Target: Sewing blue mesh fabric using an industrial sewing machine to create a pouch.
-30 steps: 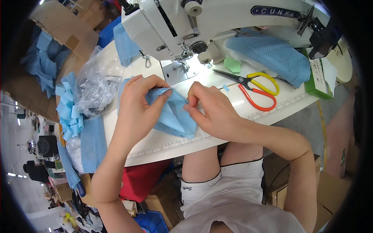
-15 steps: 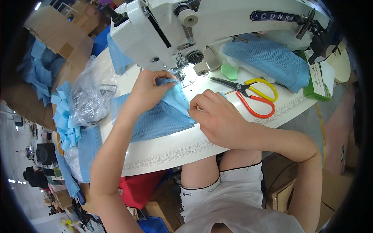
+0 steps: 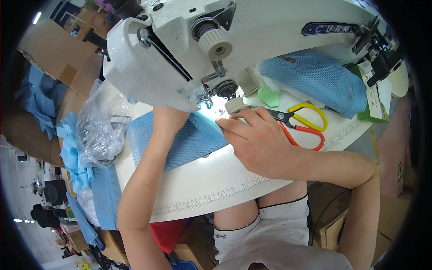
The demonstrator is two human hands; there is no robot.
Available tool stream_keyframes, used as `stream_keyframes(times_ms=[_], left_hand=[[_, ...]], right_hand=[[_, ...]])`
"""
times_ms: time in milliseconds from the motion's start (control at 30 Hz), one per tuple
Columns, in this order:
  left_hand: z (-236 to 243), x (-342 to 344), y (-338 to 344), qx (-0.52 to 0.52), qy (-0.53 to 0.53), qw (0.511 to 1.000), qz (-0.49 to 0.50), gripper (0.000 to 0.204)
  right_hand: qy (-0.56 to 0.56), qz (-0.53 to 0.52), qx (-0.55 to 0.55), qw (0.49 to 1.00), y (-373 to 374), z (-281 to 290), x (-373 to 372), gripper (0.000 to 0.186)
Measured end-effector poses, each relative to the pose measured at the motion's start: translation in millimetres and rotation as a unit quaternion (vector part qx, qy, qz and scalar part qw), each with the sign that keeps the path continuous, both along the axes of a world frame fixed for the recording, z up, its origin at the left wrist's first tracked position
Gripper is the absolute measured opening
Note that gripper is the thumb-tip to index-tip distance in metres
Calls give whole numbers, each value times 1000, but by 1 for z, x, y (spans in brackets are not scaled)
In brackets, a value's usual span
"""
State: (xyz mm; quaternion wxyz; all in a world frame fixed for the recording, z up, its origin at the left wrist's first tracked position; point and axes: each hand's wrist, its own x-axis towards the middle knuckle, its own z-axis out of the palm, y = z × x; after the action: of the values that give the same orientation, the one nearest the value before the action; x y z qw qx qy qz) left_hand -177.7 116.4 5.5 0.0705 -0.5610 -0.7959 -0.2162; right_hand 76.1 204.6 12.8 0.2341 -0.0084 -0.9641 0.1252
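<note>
A piece of blue mesh fabric [image 3: 191, 143], with a smooth lighter blue strip along its upper edge, lies on the white sewing table below the lit needle area of a sewing machine [image 3: 148, 63]. My left hand [image 3: 171, 119] is on the fabric's left part, its fingers hidden behind the machine head. At the right end of the strip, my right hand [image 3: 261, 141] is closed, thumb and forefinger pinching the fabric's edge. Partly behind that hand lie thread scissors [image 3: 310, 119] with one yellow and one red handle.
More blue mesh [image 3: 315, 76] is bunched under the machine arm, near a green chalk piece [image 3: 268, 96] and a green box [image 3: 371, 101]. At left are a clear plastic bag [image 3: 101, 130], blue strips [image 3: 72, 144] and a carton [image 3: 54, 49]. A ruler scale [image 3: 216, 193] runs along the table's front.
My head view has leaned closer to the machine. My left hand has gone in behind the machine head, and the fabric's upper edge is now nearer the needle. My right hand has moved up beside it.
</note>
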Motion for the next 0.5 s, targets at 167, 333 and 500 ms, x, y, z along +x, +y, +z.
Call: stream_keyframes(times_ms=[167, 333, 500], left_hand=[[-2, -11, 1, 11, -37, 999, -37, 25], [-10, -17, 4, 8, -36, 998, -53, 24], [-11, -27, -3, -3, -106, 993, -45, 23]], right_hand=[[-5, -8, 0, 1000, 0, 4, -1, 40], [-1, -11, -15, 1000, 0, 4, 0, 27], [6, 2, -5, 1000, -1, 4, -2, 28]])
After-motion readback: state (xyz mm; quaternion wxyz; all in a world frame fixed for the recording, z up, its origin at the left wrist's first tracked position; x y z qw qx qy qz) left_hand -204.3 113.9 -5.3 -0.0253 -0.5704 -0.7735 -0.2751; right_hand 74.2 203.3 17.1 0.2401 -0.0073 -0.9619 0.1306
